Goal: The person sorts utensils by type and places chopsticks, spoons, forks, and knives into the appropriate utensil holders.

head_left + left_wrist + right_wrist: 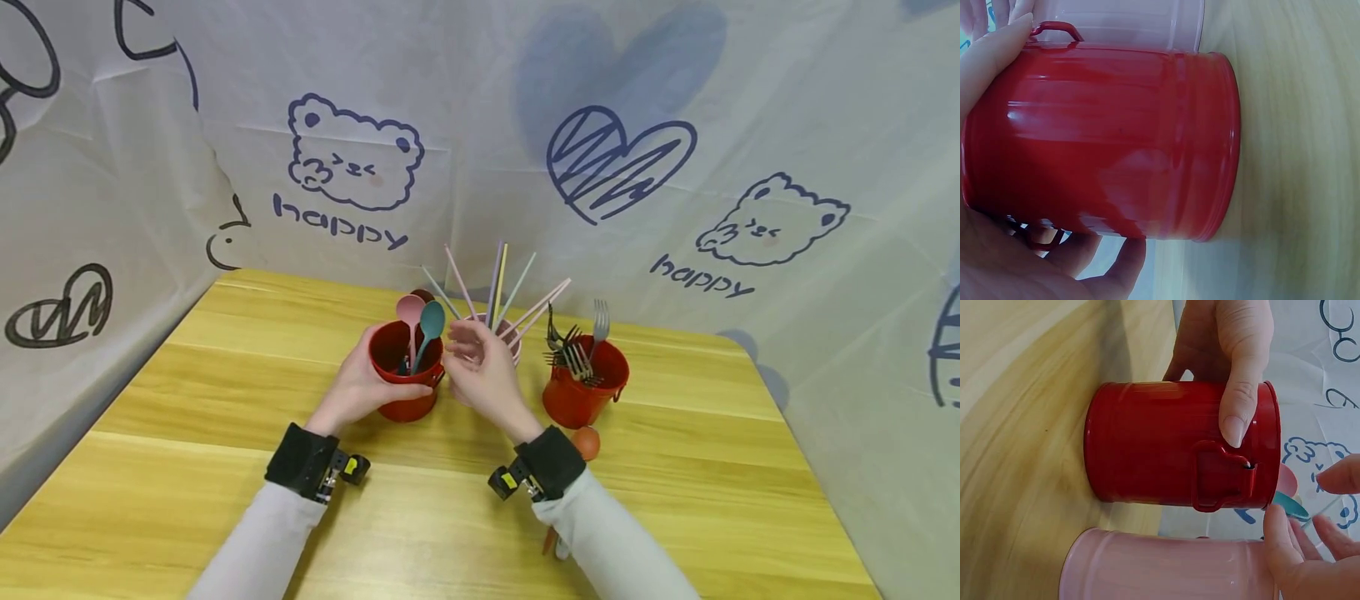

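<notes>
My left hand [352, 385] grips a red metal bucket [405, 410] from its left side, thumb across the front near the rim. Inside that bucket stand a pink spoon [410, 310], a teal spoon [432, 320] and a dark brown spoon partly hidden behind them. My right hand [486, 375] is at the bucket's right rim, in front of the pink bucket [517, 340]. In the right wrist view, the fingers of the right hand [1310, 569] are spread apart, fingertips right at the red rim [1274, 444], with nothing seen between them.
The pink bucket holds several pastel straws [497, 287]. On the right, another red bucket [577, 404] contains several forks [576, 354]. An orange-brown rounded end [586, 443] shows beside the right cuff, and thin handle ends [551, 540] poke out under the forearm. A drawn-on white cloth [480, 150] hangs behind the wooden table [420, 533].
</notes>
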A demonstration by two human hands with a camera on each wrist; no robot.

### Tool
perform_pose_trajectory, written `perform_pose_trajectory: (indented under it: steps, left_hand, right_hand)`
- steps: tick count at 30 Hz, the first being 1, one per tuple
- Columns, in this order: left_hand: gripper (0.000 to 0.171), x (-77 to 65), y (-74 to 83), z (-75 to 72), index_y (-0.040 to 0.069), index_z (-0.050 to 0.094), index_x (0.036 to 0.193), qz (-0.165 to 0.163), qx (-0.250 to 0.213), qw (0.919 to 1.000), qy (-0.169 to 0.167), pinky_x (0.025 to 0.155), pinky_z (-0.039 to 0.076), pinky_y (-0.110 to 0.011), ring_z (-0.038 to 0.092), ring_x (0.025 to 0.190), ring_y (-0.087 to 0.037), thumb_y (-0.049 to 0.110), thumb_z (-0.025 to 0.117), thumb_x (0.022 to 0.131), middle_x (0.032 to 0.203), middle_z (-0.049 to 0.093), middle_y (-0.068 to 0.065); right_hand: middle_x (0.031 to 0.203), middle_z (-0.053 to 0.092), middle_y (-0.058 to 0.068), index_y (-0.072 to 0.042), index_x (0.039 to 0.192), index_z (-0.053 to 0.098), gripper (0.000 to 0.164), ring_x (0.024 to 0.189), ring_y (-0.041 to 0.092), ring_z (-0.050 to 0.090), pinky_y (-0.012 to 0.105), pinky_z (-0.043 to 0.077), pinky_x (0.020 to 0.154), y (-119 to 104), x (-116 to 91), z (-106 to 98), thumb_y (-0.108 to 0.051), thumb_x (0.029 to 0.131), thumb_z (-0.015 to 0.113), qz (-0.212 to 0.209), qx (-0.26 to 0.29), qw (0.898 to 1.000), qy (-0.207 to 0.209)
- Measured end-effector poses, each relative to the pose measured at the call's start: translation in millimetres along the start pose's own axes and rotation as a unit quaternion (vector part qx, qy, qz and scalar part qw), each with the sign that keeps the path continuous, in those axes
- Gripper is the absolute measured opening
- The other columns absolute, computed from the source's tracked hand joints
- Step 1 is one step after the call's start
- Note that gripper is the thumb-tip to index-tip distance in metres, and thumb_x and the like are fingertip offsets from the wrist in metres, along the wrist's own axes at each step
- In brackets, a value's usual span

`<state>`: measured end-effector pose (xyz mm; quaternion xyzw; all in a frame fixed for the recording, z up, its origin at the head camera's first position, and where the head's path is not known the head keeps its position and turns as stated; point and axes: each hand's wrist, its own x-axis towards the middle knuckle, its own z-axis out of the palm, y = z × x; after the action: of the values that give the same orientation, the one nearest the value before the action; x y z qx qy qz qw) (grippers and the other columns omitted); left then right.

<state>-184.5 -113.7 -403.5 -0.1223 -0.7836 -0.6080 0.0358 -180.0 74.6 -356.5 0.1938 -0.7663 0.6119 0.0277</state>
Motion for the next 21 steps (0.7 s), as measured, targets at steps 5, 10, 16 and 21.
perform_pose_trajectory:
  steps: [5,10,16,21]
  left_hand:
    - [0.084,-0.6,-0.3,0.2,-0.004,0.036,0.133,0.004,0.006,1.0,0.002,0.098,0.039,-0.055,0.045,0.117,-0.04,0.007,0.085,0.065,0.129,0.047,-0.024]
    - [0.087,2.2,-13.4,-0.3,-0.001,0.037,0.133,0.009,0.001,1.0,0.004,0.098,0.039,-0.055,0.045,0.116,-0.037,0.013,0.087,0.064,0.128,0.048,-0.02]
    - [0.091,7.9,-35.0,0.7,0.007,0.038,0.133,0.007,0.018,0.9997,0.011,0.097,0.041,-0.05,0.047,0.115,-0.028,0.025,0.089,0.06,0.127,0.049,-0.011]
    - [0.091,9.7,-38.0,0.9,0.01,0.038,0.133,0.008,0.018,0.9997,0.01,0.096,0.043,-0.049,0.047,0.114,-0.026,0.027,0.089,0.06,0.127,0.05,-0.008]
  right_hand:
    - [0.113,0.057,0.033,0.015,0.116,0.053,0.03,0.1,0.041,0.059,0.044,0.051,0.086,-3,-9,-5,0.006,0.087,0.056,0.005,-0.01,0.999,-0.03]
    - [0.104,0.061,0.033,0.015,0.108,0.057,0.024,0.092,0.04,0.061,0.027,0.052,0.075,2,-17,-11,0.009,0.085,0.053,0.004,-0.011,0.998,-0.062]
    - [0.097,0.062,0.032,0.016,0.102,0.058,0.02,0.087,0.041,0.061,0.038,0.053,0.078,8,-29,-21,0.012,0.084,0.051,0.003,-0.034,0.996,-0.083]
    - [0.097,0.063,0.03,0.014,0.102,0.06,0.02,0.086,0.038,0.062,0.048,0.051,0.08,11,-39,-33,0.012,0.084,0.051,0.013,-0.079,0.992,-0.097]
